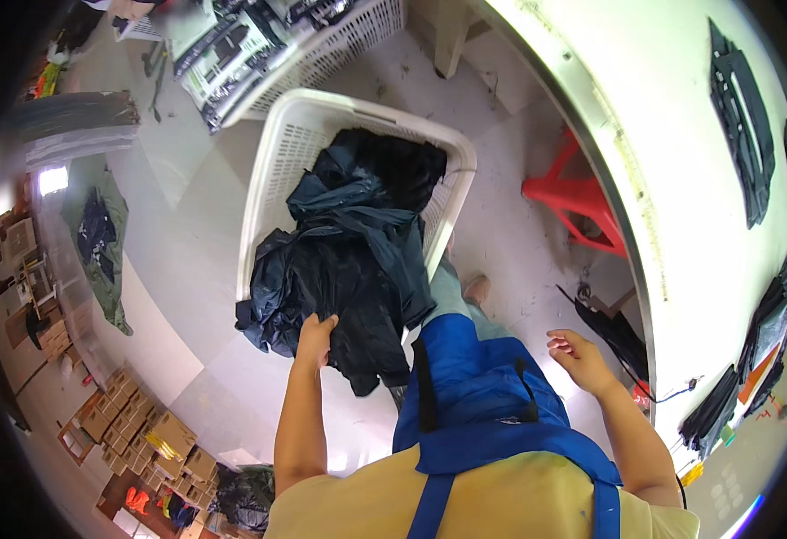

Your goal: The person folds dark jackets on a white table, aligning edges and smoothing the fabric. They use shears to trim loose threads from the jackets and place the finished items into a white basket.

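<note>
A white plastic basket (461,148) on the floor holds a heap of black and dark blue clothing (349,225), part of which hangs over its near edge. My left hand (320,337) is closed on the hanging black garment (358,305), pinching a fold between thumb and fingers. My right hand (582,361) is in the air beside my blue apron (492,386), between the apron and the white table. Its fingers are loosely bent and apart, with nothing in them.
A white table (627,54) curves along the right, with a folded black garment (742,126) on it and more dark cloth at its far right. Beneath it stands a red stool (582,193). Another white basket (340,49) with packaged goods is at the back. Cardboard boxes (133,422) are stacked at left.
</note>
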Available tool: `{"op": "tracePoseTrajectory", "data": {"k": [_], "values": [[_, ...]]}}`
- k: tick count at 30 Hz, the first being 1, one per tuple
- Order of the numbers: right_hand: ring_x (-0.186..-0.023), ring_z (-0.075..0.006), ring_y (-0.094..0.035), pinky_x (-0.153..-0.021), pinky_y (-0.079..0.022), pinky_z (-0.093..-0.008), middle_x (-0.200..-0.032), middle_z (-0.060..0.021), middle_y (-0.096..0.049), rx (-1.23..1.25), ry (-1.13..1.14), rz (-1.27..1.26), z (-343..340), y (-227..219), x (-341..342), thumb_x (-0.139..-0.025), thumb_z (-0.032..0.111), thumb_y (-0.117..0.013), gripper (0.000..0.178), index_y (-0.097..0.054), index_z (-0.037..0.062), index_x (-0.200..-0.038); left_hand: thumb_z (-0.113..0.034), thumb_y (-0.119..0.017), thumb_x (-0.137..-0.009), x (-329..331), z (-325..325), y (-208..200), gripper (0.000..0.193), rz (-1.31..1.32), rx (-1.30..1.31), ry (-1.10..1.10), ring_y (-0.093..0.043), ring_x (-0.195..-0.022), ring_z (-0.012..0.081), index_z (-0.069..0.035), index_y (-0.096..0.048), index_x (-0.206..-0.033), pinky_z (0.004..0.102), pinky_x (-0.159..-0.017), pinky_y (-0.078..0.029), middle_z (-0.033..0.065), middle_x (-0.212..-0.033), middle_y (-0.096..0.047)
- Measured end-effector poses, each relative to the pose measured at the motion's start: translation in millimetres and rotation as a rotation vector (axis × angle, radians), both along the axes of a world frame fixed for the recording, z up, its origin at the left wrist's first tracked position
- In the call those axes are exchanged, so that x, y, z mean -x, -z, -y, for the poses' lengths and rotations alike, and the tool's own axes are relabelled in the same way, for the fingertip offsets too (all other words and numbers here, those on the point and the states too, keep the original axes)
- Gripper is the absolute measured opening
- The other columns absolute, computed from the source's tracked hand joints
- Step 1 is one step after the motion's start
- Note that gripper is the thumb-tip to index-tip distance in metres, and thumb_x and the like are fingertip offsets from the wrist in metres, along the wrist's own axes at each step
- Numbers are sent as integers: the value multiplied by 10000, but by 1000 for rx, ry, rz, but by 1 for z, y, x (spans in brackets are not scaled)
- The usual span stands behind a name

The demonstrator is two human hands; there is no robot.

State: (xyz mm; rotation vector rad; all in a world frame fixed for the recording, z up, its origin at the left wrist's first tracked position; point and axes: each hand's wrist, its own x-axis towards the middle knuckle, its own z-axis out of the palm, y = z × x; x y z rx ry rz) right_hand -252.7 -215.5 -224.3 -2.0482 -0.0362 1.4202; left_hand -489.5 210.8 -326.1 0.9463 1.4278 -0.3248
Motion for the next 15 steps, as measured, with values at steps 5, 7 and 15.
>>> {"op": "tracePoseTrajectory", "data": {"k": [5, 7, 15], "values": [[-898, -191, -634, -828, -501, -300, -1008, -110, -658, -173, -73, 32, -49, -31, -22, -886, 163, -645, 346, -580, 54, -1207, -105, -607, -873, -33, -6, -154, 336, 227, -142, -6, -618, -909, 202, 80, -563, -1150, 290, -837, -486, 126, -1085, -644], [-885, -214, -636, -828, -503, -307, -1002, -119, -657, -240, -187, 60, -76, -41, -30, -882, 170, -649, 354, -579, 46, -1207, -113, -605, -868, -41, -17, -221, 307, 150, -315, 92, -602, -883, 157, 84, -595, -1104, 282, -813, -479, 97, -1031, -651], [-1309, -412, -378, -1065, -373, -416, -1462, -292, -238, -674, -438, 585, -193, -112, -61, -682, 306, -841, 1119, -121, 14, -1487, -94, -621, -828, -102, -41, -448, 341, 765, -988, -148, -657, -906, 207, 51, -580, -1133, 332, -866, -515, 150, -1018, -662]]}}
